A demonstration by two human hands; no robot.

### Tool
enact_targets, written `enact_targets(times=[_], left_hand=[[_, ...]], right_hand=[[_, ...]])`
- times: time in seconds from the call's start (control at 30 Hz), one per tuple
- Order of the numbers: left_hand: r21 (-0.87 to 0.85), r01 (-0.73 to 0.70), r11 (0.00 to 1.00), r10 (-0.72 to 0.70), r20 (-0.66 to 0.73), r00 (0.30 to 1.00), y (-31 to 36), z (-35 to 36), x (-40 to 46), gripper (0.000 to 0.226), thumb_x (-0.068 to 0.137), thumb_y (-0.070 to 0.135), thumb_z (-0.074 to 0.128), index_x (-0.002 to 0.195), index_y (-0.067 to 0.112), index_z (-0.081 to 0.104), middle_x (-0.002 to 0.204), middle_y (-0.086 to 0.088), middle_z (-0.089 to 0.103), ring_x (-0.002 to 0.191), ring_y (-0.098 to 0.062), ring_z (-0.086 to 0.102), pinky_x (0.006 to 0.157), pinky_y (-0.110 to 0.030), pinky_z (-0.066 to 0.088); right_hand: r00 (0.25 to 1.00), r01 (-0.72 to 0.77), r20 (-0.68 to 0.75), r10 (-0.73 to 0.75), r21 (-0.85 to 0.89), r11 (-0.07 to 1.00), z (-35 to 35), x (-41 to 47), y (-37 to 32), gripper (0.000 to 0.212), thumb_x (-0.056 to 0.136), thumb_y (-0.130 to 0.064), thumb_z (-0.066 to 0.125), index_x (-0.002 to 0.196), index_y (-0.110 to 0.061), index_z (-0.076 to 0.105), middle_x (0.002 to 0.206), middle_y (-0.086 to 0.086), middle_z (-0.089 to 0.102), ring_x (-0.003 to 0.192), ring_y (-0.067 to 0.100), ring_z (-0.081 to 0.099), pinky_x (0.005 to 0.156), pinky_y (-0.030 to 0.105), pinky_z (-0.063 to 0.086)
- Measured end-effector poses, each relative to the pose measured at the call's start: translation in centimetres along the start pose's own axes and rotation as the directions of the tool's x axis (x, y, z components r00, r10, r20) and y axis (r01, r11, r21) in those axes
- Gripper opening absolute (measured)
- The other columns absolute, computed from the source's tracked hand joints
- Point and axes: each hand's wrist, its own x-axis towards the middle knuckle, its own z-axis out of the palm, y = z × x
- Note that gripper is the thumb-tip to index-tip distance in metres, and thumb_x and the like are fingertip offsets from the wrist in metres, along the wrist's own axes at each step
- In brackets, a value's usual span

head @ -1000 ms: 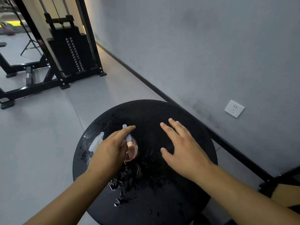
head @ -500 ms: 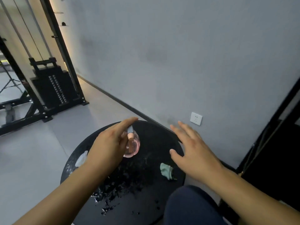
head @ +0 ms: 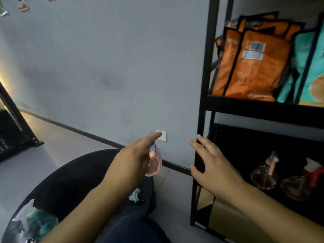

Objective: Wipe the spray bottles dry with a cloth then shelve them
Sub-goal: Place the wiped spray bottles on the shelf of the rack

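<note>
My left hand (head: 132, 162) grips a small clear pink spray bottle (head: 154, 164) in the air, index finger stretched over its grey nozzle, just past the round black table's (head: 70, 179) far edge. Beside it, my right hand (head: 210, 165) hovers open with spread fingers in front of the black shelf frame (head: 201, 102). A crumpled pale green cloth (head: 135, 195) lies on the table near its right edge. Two more spray bottles stand on the lower shelf: a clear pink one (head: 265, 172) and one with a red and white head (head: 301, 183).
Orange and teal bags (head: 250, 64) fill the upper shelf. A white wall socket (head: 162, 135) sits low on the grey wall. A clear object with teal (head: 35, 220) lies at the wet table's left edge. My dark-clad knee (head: 133, 228) is below. Gym equipment stands far left.
My view has swung right, bringing the shelf into sight. My left hand has lifted the pink bottle off the table and carried it right; my right hand has moved right toward the shelf.
</note>
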Motion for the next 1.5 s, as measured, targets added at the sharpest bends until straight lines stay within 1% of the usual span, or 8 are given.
enact_targets(times=[0.17,0.3,0.5,0.73,0.87,1.17,1.4,1.5], left_hand=[[0.018,-0.103,0.995,0.101,0.068,0.993,4.6,5.7,2.1,0.069,0.108,0.007,0.049,0.162,0.047,0.034,0.138,0.006,0.066,0.116,-0.013,0.064,0.091,-0.017,0.044],[-0.074,-0.112,0.991,0.124,0.176,0.977,7.7,10.5,3.9,0.068,0.108,0.011,0.051,0.161,0.048,0.032,0.139,0.002,0.066,0.120,-0.019,0.067,0.099,-0.032,0.055],[-0.096,-0.087,0.992,0.106,0.217,0.970,10.3,18.4,7.4,0.064,0.108,0.014,0.053,0.163,0.041,0.033,0.123,-0.003,0.073,0.102,-0.019,0.070,0.086,-0.033,0.057],[-0.172,-0.067,0.983,0.114,0.279,0.954,11.9,25.2,11.3,0.057,0.109,0.018,0.050,0.162,0.035,0.039,0.126,-0.003,0.071,0.098,-0.014,0.064,0.070,-0.012,0.040],[-0.191,-0.046,0.980,0.111,0.340,0.934,12.3,28.0,13.0,0.059,0.106,0.011,0.052,0.159,0.037,0.044,0.126,-0.003,0.072,0.107,-0.017,0.068,0.085,-0.022,0.050],[-0.247,0.007,0.969,0.093,0.390,0.916,12.8,32.0,15.4,0.062,0.105,0.004,0.052,0.160,0.031,0.044,0.104,0.006,0.064,0.069,-0.003,0.062,0.059,-0.010,0.047],[-0.229,-0.007,0.973,0.116,0.467,0.877,12.9,32.1,15.9,0.069,0.108,0.010,0.050,0.168,0.031,0.023,0.131,-0.014,0.066,0.070,-0.007,0.065,0.055,-0.012,0.048],[-0.189,-0.082,0.979,0.165,0.479,0.862,12.8,31.4,15.6,0.077,0.105,0.008,0.052,0.170,0.029,0.016,0.145,-0.014,0.059,0.093,-0.016,0.070,0.073,-0.018,0.056]], right_hand=[[0.991,-0.120,-0.058,0.119,-0.014,0.993,-2.4,-2.4,5.2,0.077,0.097,-0.044,0.057,0.156,-0.047,0.008,0.164,-0.022,-0.008,0.151,0.004,-0.008,0.122,0.034,0.012],[0.974,-0.214,-0.088,0.210,-0.040,0.976,-3.5,-4.4,9.6,0.076,0.098,-0.045,0.055,0.156,-0.048,0.006,0.161,-0.025,-0.012,0.148,0.000,-0.014,0.113,0.024,-0.012],[0.944,-0.301,-0.139,0.298,0.002,0.954,-4.2,-6.6,15.6,0.079,0.096,-0.041,0.059,0.157,-0.045,0.009,0.163,-0.023,-0.008,0.152,0.005,-0.008,0.124,0.038,0.018],[0.902,-0.400,-0.168,0.397,0.015,0.916,-4.6,-7.3,20.4,0.081,0.095,-0.039,0.061,0.156,-0.044,0.009,0.163,-0.022,-0.002,0.151,0.003,0.001,0.122,0.035,0.024],[0.890,-0.425,-0.184,0.418,0.007,0.905,-4.2,-6.8,21.9,0.079,0.093,-0.039,0.063,0.155,-0.042,0.014,0.163,-0.019,0.001,0.151,0.005,0.007,0.121,0.036,0.029],[0.881,-0.399,-0.259,0.396,0.043,0.916,-3.3,-5.8,23.2,0.084,0.091,-0.036,0.065,0.157,-0.042,0.013,0.163,-0.019,0.007,0.151,0.004,0.010,0.118,0.040,0.034],[0.887,-0.388,-0.266,0.378,0.016,0.922,-3.1,-5.8,23.4,0.084,0.091,-0.036,0.064,0.157,-0.041,0.011,0.164,-0.018,0.005,0.152,0.006,0.010,0.118,0.037,0.033],[0.890,-0.390,-0.252,0.381,0.012,0.921,-3.4,-5.9,23.2,0.085,0.092,-0.037,0.063,0.157,-0.041,0.010,0.164,-0.019,0.002,0.152,0.005,0.007,0.119,0.033,0.029]])
